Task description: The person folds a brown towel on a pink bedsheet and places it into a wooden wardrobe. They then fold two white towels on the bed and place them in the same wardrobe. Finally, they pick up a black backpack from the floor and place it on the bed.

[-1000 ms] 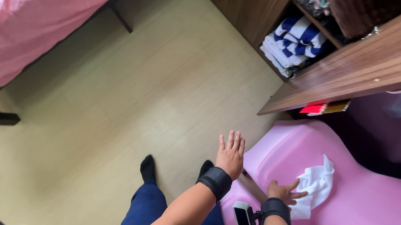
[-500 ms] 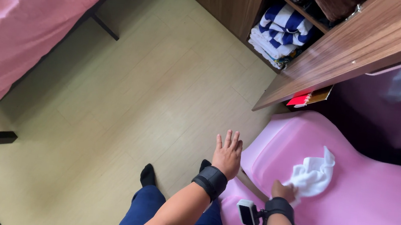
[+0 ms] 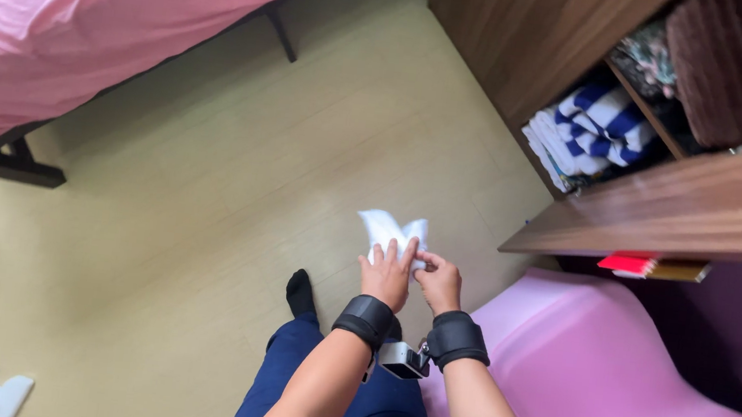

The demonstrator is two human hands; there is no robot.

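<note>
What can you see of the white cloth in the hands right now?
The white cloth is a small, soft, crumpled piece, fabric or tissue by its look. It is held in the air above the yellowish floor, in front of the person's knees. The left hand lies flat against its lower part, and the right hand pinches its lower right edge. Two loose folds stick up above the fingers. It touches nothing else.
</note>
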